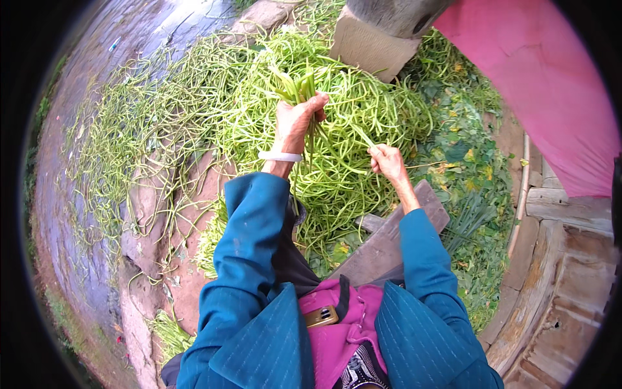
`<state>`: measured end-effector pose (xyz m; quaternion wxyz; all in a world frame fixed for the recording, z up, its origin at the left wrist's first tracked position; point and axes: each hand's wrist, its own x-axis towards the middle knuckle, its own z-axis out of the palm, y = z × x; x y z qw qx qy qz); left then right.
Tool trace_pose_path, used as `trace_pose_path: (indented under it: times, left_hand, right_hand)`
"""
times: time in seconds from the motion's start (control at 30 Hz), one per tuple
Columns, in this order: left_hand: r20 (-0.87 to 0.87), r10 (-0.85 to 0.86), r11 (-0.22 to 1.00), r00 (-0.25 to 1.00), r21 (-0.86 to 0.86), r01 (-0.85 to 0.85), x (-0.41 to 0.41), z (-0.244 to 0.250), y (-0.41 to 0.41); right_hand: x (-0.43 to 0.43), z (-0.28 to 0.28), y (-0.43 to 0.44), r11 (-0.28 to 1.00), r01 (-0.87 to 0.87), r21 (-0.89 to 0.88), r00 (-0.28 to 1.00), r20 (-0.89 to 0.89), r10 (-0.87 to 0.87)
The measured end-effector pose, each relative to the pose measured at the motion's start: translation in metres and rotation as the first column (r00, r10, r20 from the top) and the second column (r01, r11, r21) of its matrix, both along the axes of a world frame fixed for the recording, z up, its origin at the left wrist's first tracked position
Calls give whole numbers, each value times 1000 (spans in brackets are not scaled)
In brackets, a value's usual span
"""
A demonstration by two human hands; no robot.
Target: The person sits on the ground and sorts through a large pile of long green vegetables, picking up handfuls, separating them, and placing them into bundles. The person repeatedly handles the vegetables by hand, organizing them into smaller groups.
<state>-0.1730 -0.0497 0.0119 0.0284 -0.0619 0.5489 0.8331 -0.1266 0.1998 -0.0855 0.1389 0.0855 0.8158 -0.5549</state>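
Upright above the big pile of long green stems [340, 189], my left hand [294, 121] is closed around a bundle of green stems [294, 87], thick ends at the top and thin ends hanging below. A white bangle [280, 156] circles that wrist. Lower and to the right, my right hand [388, 163] pinches one or a few pale green stems [362, 135] that point up and left over the pile. The two hands are apart.
A wooden bench [374, 253] lies under my right forearm. A wooden post stands on a stone block [371, 46] beyond the pile. Cut leaves [476, 194] cover the ground at right, beside a plank wall [573, 272] and pink cloth [544, 82]. Rocks [146, 233] lie left.
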Motion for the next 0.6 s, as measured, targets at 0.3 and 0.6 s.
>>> trace_pose_path:
  times: [0.3,0.6]
  left_hand:
    - [-19,-195,971,981,139,196,82,-20,22]
    - [-110,-327,927,939,154,341,152,-29,22]
  right_hand:
    - [50,134,10,847,80,-526,993,-29,-111]
    - [156,100,-15,960,73,-269,994,-54,-91]
